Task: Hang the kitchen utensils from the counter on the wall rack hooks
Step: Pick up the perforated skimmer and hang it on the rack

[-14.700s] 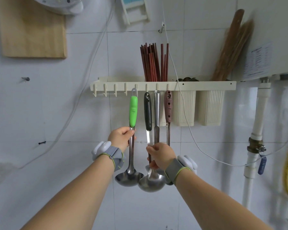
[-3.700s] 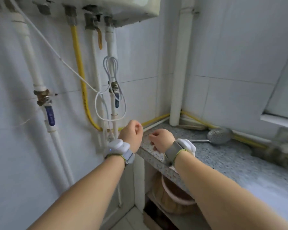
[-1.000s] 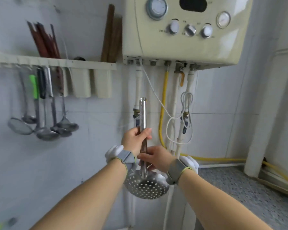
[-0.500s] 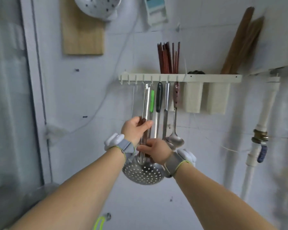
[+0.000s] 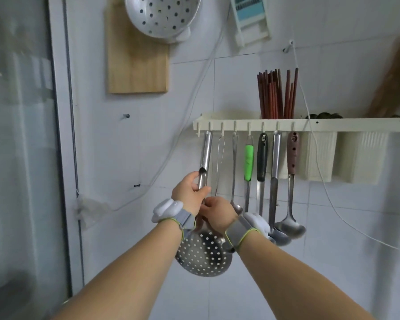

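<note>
Her left hand [image 5: 189, 192] is wrapped around the tubular steel handle of the slotted skimmer [image 5: 203, 250], thumb across the front and the fingers curled behind. The right hand [image 5: 218, 214] pinches the same shaft just below it, fingertips closed on the metal.

The skimmer hangs near-vertical. Its long axis runs up and down with a slight lean, its perforated bowl is at the bottom behind both wrists, and the handle's top is right at the leftmost hook [image 5: 198, 131] of the cream wall rack [image 5: 333, 125]. Whether the loop has actually caught that hook I cannot tell.

It looks stiff all through and bottom-heavy, so I would guess the bowl wants to swing once released. Polished steel is slick, and gripping mid-shaft as she does seems the sensible way to steer the tip. It seems sturdy, not fragile.

To its right the hooks carry a thin wire utensil [image 5: 219, 162], a slim spoon, a green-handled ladle [image 5: 249, 165], a black-handled one [image 5: 262, 162], a steel one and a brown-handled ladle [image 5: 292, 155]. Chopsticks [image 5: 276, 95] stand in the rack above.
</note>
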Demonstrator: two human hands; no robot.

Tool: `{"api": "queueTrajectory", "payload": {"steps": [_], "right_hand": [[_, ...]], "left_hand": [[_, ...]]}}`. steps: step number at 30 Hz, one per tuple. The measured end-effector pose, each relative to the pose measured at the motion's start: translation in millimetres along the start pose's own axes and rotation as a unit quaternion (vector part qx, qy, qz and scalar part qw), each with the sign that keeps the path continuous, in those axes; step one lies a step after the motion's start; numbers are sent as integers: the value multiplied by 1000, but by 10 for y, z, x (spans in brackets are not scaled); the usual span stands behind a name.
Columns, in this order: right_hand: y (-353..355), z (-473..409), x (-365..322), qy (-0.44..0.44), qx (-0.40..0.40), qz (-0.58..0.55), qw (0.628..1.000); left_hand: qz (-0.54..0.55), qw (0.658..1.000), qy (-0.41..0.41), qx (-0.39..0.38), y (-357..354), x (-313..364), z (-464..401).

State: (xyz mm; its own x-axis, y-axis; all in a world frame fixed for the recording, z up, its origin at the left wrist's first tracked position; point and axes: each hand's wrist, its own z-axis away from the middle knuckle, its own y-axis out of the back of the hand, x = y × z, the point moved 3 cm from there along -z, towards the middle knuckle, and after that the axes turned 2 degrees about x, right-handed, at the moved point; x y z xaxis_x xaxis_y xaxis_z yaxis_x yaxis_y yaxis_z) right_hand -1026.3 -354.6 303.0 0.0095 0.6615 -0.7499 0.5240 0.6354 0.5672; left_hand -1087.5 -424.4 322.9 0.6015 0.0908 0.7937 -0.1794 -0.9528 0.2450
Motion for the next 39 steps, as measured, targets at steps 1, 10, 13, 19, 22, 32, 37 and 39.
{"api": "queueTrajectory", "payload": {"steps": [1,10,13,19,22,32,37,39], "right_hand": [[-2,-42,4,4,4,9,1000],[45,-456,94,8,13,37,999],[75,-576,141,6,7,49,999],[30,-625,311,-19,-6,60,998],[15,-659,334,-25,-2,77,997],[67,-624,317,-38,-2,80,996],[147,-591,402,-45,14,114,992],[209,-600,424,-51,25,130,990]], "left_hand": [[-4,1000,-4,-4,-11,-26,-35],[23,1000,-19,-9,-162,-148,-424],[22,1000,-16,-9,-246,-192,-519],[28,999,-9,-18,-372,-377,-505],[30,999,-4,-18,-402,-418,-530],[-15,999,29,-36,-433,-476,-606],[-16,998,42,-50,-454,-573,-555],[-20,997,39,-58,-469,-600,-521]]}}
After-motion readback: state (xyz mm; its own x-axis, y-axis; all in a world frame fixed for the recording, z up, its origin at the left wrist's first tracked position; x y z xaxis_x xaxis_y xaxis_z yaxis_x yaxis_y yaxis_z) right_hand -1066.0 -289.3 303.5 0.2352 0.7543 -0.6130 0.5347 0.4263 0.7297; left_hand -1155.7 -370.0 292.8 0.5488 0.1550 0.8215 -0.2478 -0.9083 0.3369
